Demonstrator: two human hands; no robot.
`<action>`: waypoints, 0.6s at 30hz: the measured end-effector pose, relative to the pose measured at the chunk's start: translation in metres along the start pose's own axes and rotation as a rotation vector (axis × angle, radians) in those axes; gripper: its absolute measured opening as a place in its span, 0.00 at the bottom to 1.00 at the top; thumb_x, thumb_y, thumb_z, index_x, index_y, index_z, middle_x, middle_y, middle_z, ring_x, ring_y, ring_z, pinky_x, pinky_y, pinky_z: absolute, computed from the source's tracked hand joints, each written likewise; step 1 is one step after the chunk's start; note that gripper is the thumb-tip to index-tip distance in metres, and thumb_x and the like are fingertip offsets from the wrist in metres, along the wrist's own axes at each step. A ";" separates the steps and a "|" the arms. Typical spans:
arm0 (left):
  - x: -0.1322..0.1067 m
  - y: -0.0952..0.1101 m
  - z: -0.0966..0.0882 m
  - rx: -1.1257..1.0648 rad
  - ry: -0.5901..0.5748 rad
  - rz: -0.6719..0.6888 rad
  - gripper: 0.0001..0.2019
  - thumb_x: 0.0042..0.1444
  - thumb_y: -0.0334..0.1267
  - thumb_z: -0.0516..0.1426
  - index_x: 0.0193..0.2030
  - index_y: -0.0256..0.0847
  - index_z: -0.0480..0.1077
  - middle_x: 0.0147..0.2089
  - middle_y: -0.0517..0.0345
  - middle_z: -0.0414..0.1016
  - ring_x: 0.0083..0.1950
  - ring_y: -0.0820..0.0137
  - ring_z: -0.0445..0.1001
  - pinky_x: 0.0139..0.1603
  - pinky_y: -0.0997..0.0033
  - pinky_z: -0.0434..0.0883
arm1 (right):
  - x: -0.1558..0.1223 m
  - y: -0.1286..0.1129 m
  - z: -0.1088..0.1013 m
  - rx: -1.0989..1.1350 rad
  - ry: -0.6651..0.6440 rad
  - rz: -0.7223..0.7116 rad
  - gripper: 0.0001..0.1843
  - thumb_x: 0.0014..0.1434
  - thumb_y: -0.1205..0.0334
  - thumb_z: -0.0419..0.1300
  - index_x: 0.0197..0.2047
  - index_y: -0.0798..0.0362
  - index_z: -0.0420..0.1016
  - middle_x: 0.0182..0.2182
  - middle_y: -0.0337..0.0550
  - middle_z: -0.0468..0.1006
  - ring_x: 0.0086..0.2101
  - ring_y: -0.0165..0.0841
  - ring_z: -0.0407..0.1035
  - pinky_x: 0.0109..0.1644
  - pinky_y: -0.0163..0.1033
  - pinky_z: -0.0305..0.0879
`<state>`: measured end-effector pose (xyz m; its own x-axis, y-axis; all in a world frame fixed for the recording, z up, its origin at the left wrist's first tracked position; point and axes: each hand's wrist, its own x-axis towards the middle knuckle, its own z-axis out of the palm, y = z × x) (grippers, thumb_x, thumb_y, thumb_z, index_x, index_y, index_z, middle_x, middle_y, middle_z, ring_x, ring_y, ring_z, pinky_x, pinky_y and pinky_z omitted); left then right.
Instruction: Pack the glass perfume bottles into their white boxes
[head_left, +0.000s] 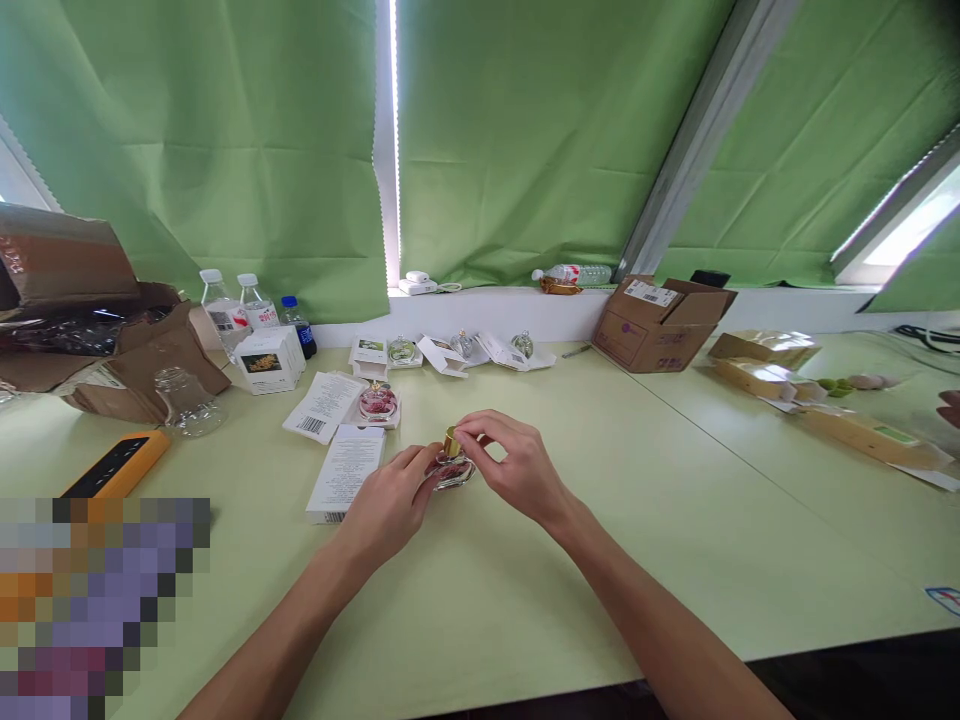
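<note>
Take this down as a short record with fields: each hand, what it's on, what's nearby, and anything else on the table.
Left hand: against the glass perfume bottle
Right hand: fingers on its gold cap
Nearby: printed leaflet; second perfume bottle
Rest: cardboard box; plastic water bottles
Other person: hand at right edge

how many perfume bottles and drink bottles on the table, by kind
Glass perfume bottles: 5
White-capped water bottles: 2
Blue-capped dark drink bottle: 1
Total: 8
</note>
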<state>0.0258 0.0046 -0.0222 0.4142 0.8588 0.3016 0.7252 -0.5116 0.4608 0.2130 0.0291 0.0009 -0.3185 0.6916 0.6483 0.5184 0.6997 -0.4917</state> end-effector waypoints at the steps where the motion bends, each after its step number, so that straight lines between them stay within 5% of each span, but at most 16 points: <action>1: 0.000 0.000 0.000 0.002 0.002 0.001 0.16 0.65 0.38 0.45 0.58 0.48 0.60 0.52 0.54 0.71 0.48 0.63 0.74 0.40 0.68 0.70 | 0.000 0.000 0.000 0.000 0.002 0.001 0.09 0.64 0.61 0.52 0.35 0.50 0.72 0.37 0.44 0.78 0.37 0.35 0.73 0.43 0.41 0.72; 18: -0.001 0.000 0.000 -0.004 0.016 -0.002 0.16 0.65 0.37 0.45 0.58 0.50 0.60 0.53 0.56 0.72 0.48 0.64 0.74 0.39 0.68 0.71 | 0.000 0.000 0.000 0.103 -0.029 0.078 0.11 0.63 0.60 0.54 0.30 0.50 0.71 0.31 0.42 0.78 0.35 0.34 0.73 0.35 0.38 0.73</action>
<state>0.0259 0.0038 -0.0225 0.4039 0.8593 0.3139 0.7237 -0.5100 0.4649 0.2124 0.0289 0.0010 -0.3040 0.7483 0.5896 0.4588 0.6574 -0.5978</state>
